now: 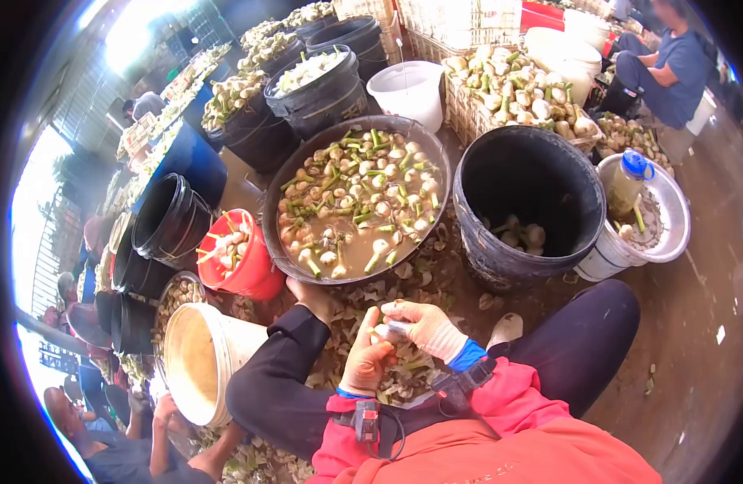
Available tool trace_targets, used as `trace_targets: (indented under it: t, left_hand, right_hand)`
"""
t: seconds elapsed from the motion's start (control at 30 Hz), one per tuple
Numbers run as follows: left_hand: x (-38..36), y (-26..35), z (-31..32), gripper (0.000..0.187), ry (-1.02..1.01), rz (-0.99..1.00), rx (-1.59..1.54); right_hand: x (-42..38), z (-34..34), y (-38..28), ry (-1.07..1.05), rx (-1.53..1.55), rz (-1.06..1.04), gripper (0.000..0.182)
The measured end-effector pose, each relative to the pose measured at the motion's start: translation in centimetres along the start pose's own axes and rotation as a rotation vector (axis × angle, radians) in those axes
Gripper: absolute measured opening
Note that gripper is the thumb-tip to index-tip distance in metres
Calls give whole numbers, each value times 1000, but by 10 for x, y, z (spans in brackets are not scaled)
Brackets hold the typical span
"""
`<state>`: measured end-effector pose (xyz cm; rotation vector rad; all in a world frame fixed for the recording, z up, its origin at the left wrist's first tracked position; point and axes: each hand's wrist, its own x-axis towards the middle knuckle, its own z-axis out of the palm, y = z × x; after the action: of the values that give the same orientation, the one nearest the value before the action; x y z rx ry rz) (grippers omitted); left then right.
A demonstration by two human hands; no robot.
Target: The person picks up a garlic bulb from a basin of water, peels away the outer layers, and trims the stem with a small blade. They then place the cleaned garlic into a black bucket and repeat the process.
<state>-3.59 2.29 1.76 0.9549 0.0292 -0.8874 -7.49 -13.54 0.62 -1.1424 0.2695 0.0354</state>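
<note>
My left hand (363,365), in a pale glove, is closed around a small whitish garlic bulb (379,335), which the fingers mostly cover. Meeting it from the right, my gloved right hand (432,329) is closed too, its thumb and fingers drawn together at the bulb. A greyish-white piece shows between the hands; its kind is too small to tell. Just beyond them stands a wide dark basin (357,281) of murky water, with many garlic bulbs (381,208) on green stems floating in it. Loose peelings (412,373) cover the ground under my hands.
To the right are a large black bucket (500,258) with several bulbs inside and a white bucket (674,234) carrying a blue-capped bottle (627,184). Leftward stand a red bucket (262,274) and a tipped white bucket (241,347). A full crate (462,105) is behind. Other people sit at both sides.
</note>
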Motion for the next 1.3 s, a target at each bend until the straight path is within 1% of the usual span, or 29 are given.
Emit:
trace_targets:
  t: [0.07,0.13,0.17,0.2,0.27,0.3,0.33,0.4,0.43,0.47,0.53,0.57,0.6,0.63,0.67,0.73,0.77,0.8,0.87,0.93,0.97,1.0,1.03,1.07,1.1,1.13,1.2,1.27,1.3]
  left_hand:
    - [1,-1,1,81,24,3,51]
    - [2,1,0,81,-17,-6,297]
    - [2,1,1,86,-31,-7,399]
    - [-1,1,5,86,-29,-11,398]
    - [-3,1,11,93,40,59,428]
    - [-3,-2,8,92,45,126,361]
    - [-1,-3,6,80,91,190,380]
    - [2,-4,1,60,142,237,254]
    - [2,-4,-1,60,144,239,254]
    - [2,-2,-2,54,176,266,230]
    - [3,-4,-5,47,208,293,205]
    - [6,-8,-9,45,255,366,296]
    - [10,-13,-13,44,302,439,386]
    - [15,-18,-12,43,393,624,690]
    - [15,-22,-13,43,390,619,692]
    - [10,-17,2,44,452,580,926]
    - [9,-18,2,36,403,550,867]
    - [7,-16,-2,36,398,546,872]
    - [4,-10,-12,36,122,189,210]
    - [-1,-9,-6,40,152,207,182]
    - [-2,-8,-3,39,112,215,77]
    - [-2,-6,-1,39,70,222,-27]
    - [2,-6,-3,46,72,206,-90]
    - [2,-7,-5,46,72,206,-86]
    - [2,-7,-4,46,145,232,-32]
    - [2,-7,-4,46,216,258,22]
    - [4,-8,-9,41,226,234,66]
    - [5,-8,-4,40,336,226,279]
    - [6,-11,-6,36,359,249,299]
  right_hand:
    - [-7,6,-7,-1,-19,-16,27]
    - [-11,10,-8,-3,-504,-123,28]
    - [-9,9,-1,0,-574,-257,29]
    - [-8,10,1,1,-572,-253,29]
    - [-6,12,1,45,-312,-259,30]
    - [-8,10,1,67,-299,-302,29]
    - [-7,8,0,67,-300,-302,29]
    - [-7,8,-3,7,-18,-76,29]
    - [-8,10,-4,-17,30,-71,30]
    - [-8,12,-7,-18,31,-72,30]
    - [-9,14,-9,20,-8,23,34]
    - [-8,15,-6,20,-6,23,34]
    - [-6,16,-1,19,-309,-71,37]
    - [-4,17,7,21,-610,-164,40]
    - [-1,17,20,61,-683,-312,44]
    - [-7,24,8,74,-794,-252,45]
    - [-6,23,12,80,-790,-251,45]
    - [-6,23,15,84,-703,-315,42]
    - [-4,18,20,91,-613,-377,40]
    - [-1,14,12,54,-102,-83,34]
    - [1,12,15,139,-230,-173,31]
    - [6,5,18,174,-191,-122,28]
    - [10,-2,21,225,-21,-82,27]
    - [15,-10,23,273,147,-41,25]
    - [5,-10,1,318,133,43,23]
    - [10,-14,8,342,169,-12,25]
    - [7,-11,1,228,197,-26,24]
    - [10,-7,22,42,156,-49,33]
    - [1,-1,13,-1,-160,-84,38]
